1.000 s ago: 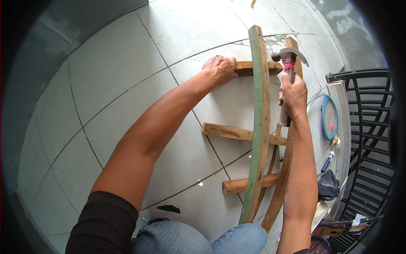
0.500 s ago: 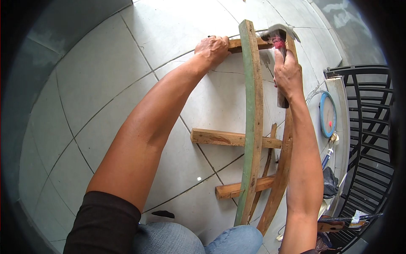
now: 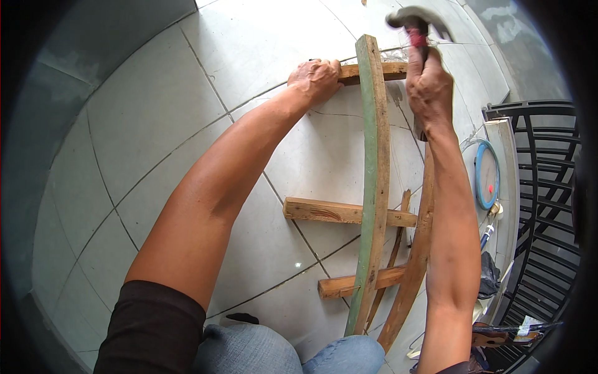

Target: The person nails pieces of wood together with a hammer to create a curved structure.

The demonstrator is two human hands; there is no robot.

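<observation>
My left hand [image 3: 313, 81] grips the top short wooden crosspiece [image 3: 351, 73] at its left end, fingers wrapped over it. My right hand [image 3: 430, 92] is closed on the handle of a claw hammer [image 3: 417, 20] with red wrapping below the head, raised above the frame's top right; the head is motion-blurred. A long green-sided board [image 3: 374, 168] crosses over the crosspieces. To its right, a brown board [image 3: 402, 311] is partly hidden by my right arm. Middle [image 3: 321, 209] and lower [image 3: 336, 287] crosspieces project leftward, and a thin splintered stick [image 3: 395, 249] lies between the boards.
The frame lies on white floor tiles [image 3: 162, 124], with a grey wall [image 3: 75, 75] at left. At right are a blue-rimmed oval object [image 3: 478, 174], a blue-handled tool [image 3: 486, 237], a dark plastic bag [image 3: 489, 274] and black metal railings [image 3: 542, 199]. My jeans-clad knees [image 3: 249, 349] are at the bottom.
The hammer has risen from beside the top crosspiece's right end to well above it. My left hand and the top crosspiece moved up in view, then settled slightly lower.
</observation>
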